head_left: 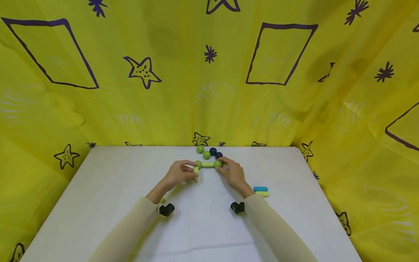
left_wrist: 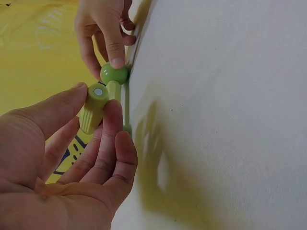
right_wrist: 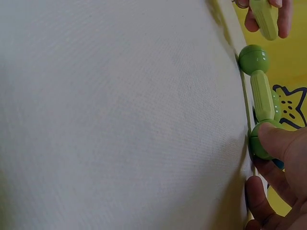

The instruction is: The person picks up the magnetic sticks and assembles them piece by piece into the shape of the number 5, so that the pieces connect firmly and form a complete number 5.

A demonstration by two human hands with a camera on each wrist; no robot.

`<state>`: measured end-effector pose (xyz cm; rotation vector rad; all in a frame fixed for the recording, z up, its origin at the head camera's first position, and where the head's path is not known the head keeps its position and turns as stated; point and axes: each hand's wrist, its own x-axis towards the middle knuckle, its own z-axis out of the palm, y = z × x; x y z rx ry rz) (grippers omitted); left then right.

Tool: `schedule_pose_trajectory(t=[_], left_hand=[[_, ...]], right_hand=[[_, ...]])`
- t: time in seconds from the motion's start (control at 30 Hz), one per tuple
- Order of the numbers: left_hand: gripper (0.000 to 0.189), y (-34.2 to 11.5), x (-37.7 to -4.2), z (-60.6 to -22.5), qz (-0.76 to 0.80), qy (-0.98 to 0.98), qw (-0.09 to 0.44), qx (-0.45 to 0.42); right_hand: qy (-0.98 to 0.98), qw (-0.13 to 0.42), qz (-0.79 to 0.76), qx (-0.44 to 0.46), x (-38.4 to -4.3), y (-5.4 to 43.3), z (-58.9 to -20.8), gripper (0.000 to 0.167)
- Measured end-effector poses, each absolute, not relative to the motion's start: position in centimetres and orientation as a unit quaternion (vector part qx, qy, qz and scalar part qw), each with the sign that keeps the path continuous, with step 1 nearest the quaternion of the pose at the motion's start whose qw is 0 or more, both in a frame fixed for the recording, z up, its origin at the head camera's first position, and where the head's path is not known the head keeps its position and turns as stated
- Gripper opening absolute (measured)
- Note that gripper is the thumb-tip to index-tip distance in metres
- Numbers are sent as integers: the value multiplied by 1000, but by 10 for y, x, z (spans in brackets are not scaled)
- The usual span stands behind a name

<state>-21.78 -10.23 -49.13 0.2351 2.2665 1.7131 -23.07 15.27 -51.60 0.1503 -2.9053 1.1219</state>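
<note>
My left hand (head_left: 179,173) pinches a pale green magnetic rod (left_wrist: 93,108) between thumb and fingers, its round magnet end showing in the left wrist view. On the table lies another pale green rod (right_wrist: 262,96) with a green ball (right_wrist: 253,60) at its left end and a second green ball (right_wrist: 263,140) at its right end. My right hand (head_left: 234,172) grips that right ball with thumb and fingers. The held rod is close to the left ball; in the right wrist view a gap shows between them.
Behind the hands sit two loose green balls (head_left: 206,155) and two dark blue balls (head_left: 213,151). By the right forearm lie a blue rod (head_left: 260,189) and a yellow-green rod (head_left: 263,194). A small green piece (head_left: 162,200) shows beside the left wrist. A yellow curtain (head_left: 176,109) borders the white table (head_left: 209,225).
</note>
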Motion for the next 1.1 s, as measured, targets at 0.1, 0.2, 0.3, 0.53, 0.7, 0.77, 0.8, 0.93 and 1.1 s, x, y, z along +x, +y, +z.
schedule_pose_trajectory(t=[0.1, 0.2, 0.3, 0.53, 0.7, 0.77, 0.8, 0.93, 1.1], left_hand=[[39, -100, -218, -492, 591, 789, 151, 73], [39, -97, -218, -491, 588, 790, 156, 72], [38, -96, -218, -491, 574, 801, 152, 71], [37, -94, -221, -491, 544, 823, 150, 70], [34, -92, -224, -493, 522, 839, 136, 75], [33, -92, -225, -494, 513, 845, 126, 80], [32, -92, -225, -494, 510, 848, 121, 81], [30, -92, -225, -496, 507, 850, 111, 92], [30, -90, -227, -498, 503, 853, 108, 91]], right_hand=[[-932, 11, 359, 49, -231, 152, -516, 37], [-932, 11, 358, 48, -231, 151, -515, 37], [-932, 13, 358, 48, -231, 151, -514, 37], [-932, 16, 359, 50, -231, 151, -514, 37], [-931, 14, 361, 48, -232, 151, -516, 38], [-931, 13, 361, 47, -232, 151, -516, 38], [-931, 13, 361, 47, -232, 151, -516, 38], [-932, 14, 361, 45, -230, 151, -516, 37], [-932, 17, 360, 44, -230, 152, -516, 36]])
